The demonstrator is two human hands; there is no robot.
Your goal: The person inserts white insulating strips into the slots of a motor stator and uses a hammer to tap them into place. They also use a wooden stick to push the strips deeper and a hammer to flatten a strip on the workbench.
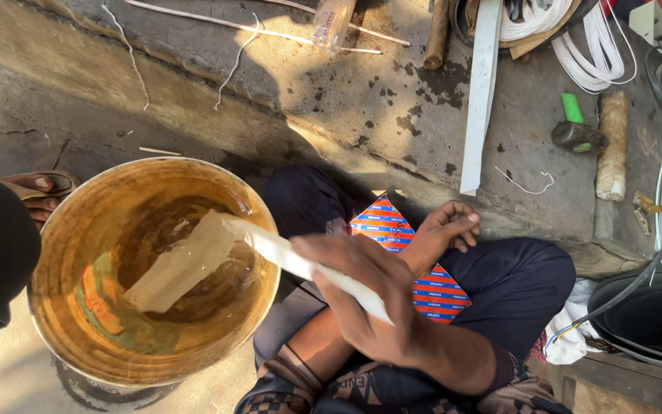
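A long flat white strip (300,264) is gripped tight by the right hand (369,299), its end dipped in brownish water inside the round shiny bucket (63,230). The left hand (446,230) is rested, fingers loosely curled, on a striped packet (438,291).

1 view only, from a camera worn on the head. Looks steeply down over the lap, close to both hands: right hand (369,295) in the lower middle, left hand (446,230) just beyond it over the knees. Faces forward and down toward a round, yellow-brown metal basin of cloudy liquid (63,230) filling the lower left, near the lens. Takes in farther off, along the top edge, a raised grey concrete ledge (346,84) running from upper left to right. Catches at the far left a dark, blurred shape very close to the camera.
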